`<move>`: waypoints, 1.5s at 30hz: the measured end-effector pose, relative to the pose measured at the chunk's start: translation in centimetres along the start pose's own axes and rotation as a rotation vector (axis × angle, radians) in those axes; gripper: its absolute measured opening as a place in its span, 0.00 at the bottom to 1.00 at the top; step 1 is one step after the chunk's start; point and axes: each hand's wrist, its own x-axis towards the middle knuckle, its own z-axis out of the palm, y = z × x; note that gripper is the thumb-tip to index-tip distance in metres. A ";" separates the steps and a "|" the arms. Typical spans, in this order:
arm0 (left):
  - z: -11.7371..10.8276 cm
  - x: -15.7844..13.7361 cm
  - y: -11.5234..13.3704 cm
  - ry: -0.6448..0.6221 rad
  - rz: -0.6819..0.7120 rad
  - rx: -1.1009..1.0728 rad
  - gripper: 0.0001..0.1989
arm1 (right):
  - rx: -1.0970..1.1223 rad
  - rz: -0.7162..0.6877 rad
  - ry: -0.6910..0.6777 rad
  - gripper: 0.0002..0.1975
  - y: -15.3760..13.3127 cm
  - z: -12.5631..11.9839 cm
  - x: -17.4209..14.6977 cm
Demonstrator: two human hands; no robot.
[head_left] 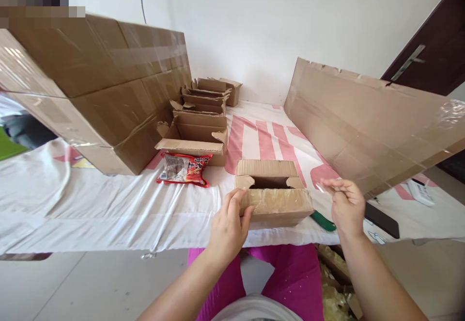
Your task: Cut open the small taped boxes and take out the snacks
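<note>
A small cardboard box (278, 216) sits near the table's front edge. Its far flap is raised, and its near flap bears wrinkled tape. My left hand (230, 219) grips the box's near left corner, thumb on the front and fingers over the flap. To the right of the box, my right hand (343, 202) is raised with its fingers pinched. A small, shiny, see-through strip (320, 187) sticks out from the fingertips; its kind is unclear. Below that hand, a green curved handle (323, 221) lies partly hidden by the box. A red snack packet (185, 169) lies to the left.
Several open cardboard boxes (199, 134) stand in a row behind the packet. Stacked taped cartons (119, 88) rise at left, and a large cardboard sheet (363, 122) stands at right. A dark phone (381, 219) and a white device (420, 192) lie on the cloth.
</note>
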 end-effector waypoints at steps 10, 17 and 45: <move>-1.6 -2.3 -0.4 -0.079 0.025 -0.530 0.27 | -0.054 0.164 -0.159 0.06 -0.1 -1.8 0.4; -2.9 -1.4 -0.4 -0.119 0.186 -0.315 0.06 | -0.301 0.204 -0.338 0.15 0.5 0.5 0.8; -2.5 0.5 -4.3 -0.247 -0.451 -0.416 0.17 | -1.121 -0.103 -1.523 0.24 -6.2 10.4 4.0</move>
